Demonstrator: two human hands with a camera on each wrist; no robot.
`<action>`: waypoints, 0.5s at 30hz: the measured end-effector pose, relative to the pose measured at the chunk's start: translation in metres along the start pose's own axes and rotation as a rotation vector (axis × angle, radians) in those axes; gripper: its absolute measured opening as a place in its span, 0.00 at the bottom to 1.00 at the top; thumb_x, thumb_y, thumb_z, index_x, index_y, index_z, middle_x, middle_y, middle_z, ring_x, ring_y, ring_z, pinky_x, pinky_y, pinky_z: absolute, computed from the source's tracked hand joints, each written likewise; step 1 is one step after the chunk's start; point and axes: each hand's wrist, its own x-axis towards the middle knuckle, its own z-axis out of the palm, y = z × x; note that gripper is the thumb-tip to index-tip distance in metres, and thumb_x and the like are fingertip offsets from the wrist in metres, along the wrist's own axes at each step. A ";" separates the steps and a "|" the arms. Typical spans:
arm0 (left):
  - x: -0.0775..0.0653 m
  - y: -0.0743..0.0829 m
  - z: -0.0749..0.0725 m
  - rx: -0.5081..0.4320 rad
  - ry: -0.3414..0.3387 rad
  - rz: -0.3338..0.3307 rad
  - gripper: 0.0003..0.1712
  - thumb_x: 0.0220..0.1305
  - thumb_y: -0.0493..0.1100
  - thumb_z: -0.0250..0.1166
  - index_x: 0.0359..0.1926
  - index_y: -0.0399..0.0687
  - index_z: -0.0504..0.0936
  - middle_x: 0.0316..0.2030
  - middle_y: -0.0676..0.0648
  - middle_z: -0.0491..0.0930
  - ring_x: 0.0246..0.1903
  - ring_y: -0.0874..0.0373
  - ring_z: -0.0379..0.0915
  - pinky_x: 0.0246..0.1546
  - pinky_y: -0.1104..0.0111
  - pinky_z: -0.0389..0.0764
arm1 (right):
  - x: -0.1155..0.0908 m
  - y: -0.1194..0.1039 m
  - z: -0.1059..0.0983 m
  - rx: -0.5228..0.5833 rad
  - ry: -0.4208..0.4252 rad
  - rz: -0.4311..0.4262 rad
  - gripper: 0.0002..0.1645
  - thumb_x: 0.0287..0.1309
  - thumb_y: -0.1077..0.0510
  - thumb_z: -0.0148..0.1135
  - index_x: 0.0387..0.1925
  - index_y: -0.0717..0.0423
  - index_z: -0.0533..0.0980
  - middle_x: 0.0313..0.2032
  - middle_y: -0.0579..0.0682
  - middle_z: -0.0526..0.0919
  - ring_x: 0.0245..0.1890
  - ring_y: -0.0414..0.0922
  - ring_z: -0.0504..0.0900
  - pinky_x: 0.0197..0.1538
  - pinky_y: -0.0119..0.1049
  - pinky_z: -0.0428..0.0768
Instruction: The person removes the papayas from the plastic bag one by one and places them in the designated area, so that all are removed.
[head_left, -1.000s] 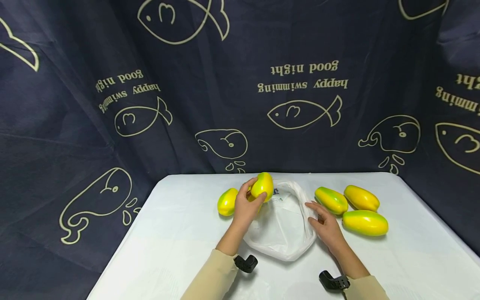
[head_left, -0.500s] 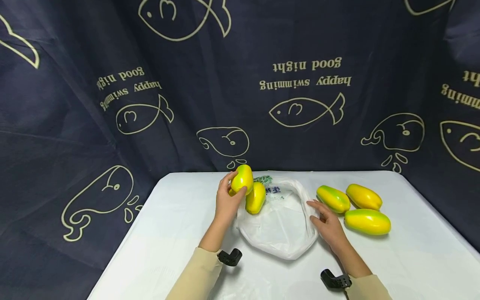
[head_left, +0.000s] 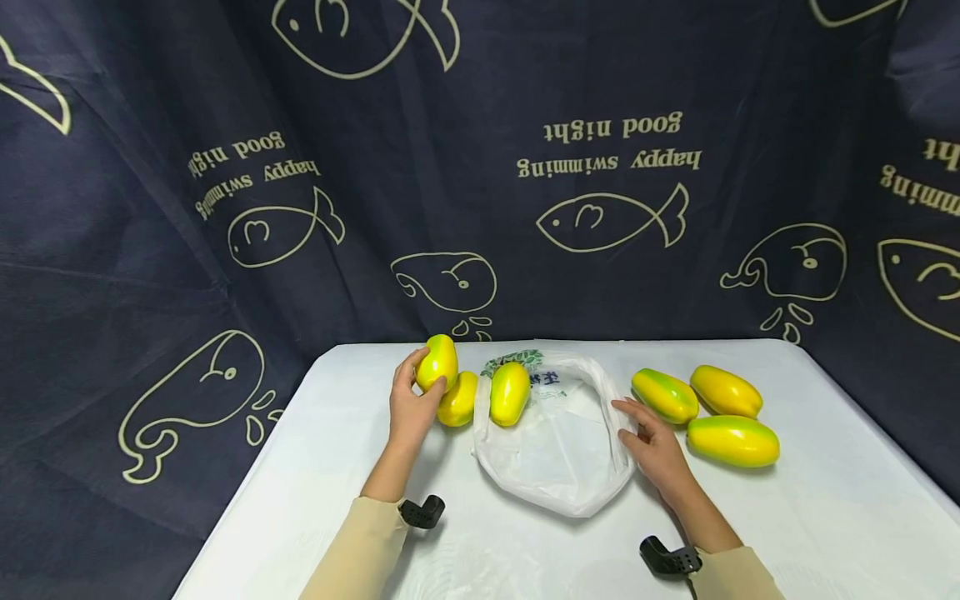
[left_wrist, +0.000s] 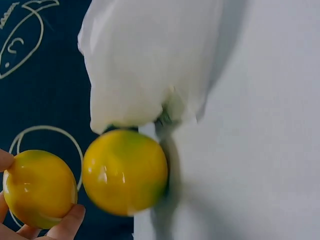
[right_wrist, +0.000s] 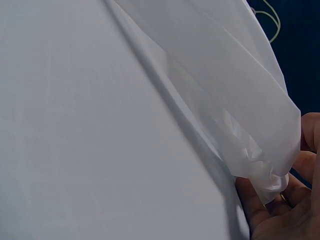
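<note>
My left hand (head_left: 414, 408) holds a yellow-green papaya (head_left: 437, 364) upright between thumb and fingers, left of the bag. Another papaya (head_left: 458, 400) stands just beside it, close to the bag's left side; the left wrist view shows both rounded ends, the held papaya (left_wrist: 40, 189) and the standing papaya (left_wrist: 125, 172). The white plastic bag (head_left: 555, 498) is spread with its mouth up, and one papaya (head_left: 510, 394) sits inside against the left rim. At the bag's right side, my right hand (head_left: 654, 450) grips the rim; in the right wrist view, bunched plastic (right_wrist: 270, 182) lies among the fingers.
To the right of the bag lie three more papayas: one greenish papaya (head_left: 665, 396), one yellow papaya (head_left: 726, 392) and one nearer papaya (head_left: 733, 442). A white-covered table (head_left: 300, 492) holds everything. Behind it hangs a dark curtain (head_left: 420, 192) with fish drawings.
My left hand has moved left from over the bag, carrying its papaya to the outside. The papaya inside the bag now shows fully. My right hand stays at the rim.
</note>
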 end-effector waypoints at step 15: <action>0.006 -0.038 -0.020 0.099 0.040 -0.079 0.33 0.61 0.36 0.64 0.68 0.47 0.71 0.68 0.39 0.65 0.68 0.39 0.63 0.70 0.43 0.65 | -0.002 -0.002 -0.001 0.017 -0.008 -0.005 0.28 0.66 0.65 0.55 0.67 0.55 0.71 0.76 0.58 0.60 0.79 0.59 0.51 0.76 0.64 0.55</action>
